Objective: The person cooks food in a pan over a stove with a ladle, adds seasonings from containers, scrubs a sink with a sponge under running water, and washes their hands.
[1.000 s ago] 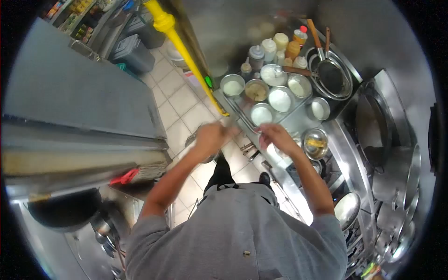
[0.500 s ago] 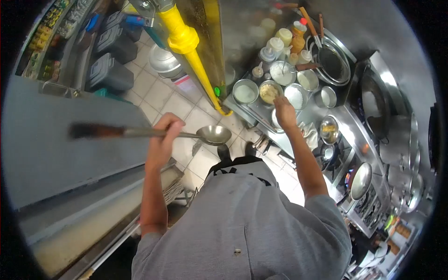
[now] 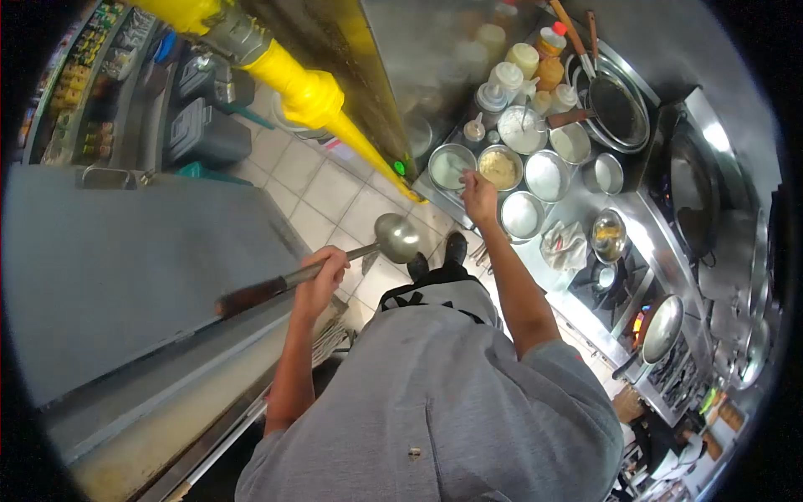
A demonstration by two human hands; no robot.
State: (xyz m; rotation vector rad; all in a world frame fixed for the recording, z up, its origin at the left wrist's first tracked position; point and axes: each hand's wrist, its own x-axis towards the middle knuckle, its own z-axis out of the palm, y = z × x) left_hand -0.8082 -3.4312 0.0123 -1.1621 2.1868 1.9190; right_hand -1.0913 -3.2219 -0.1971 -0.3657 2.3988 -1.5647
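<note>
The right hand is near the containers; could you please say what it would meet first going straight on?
The right hand would probably meet the leftmost round metal container first, though its height above the rim is unclear.

Evenly bright overhead light, white glare on steel — heavy fisheye bowing, black rounded corners, slightly soft detail

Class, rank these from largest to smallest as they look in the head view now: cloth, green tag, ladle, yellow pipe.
1. Yellow pipe
2. Ladle
3. Cloth
4. Green tag
</note>
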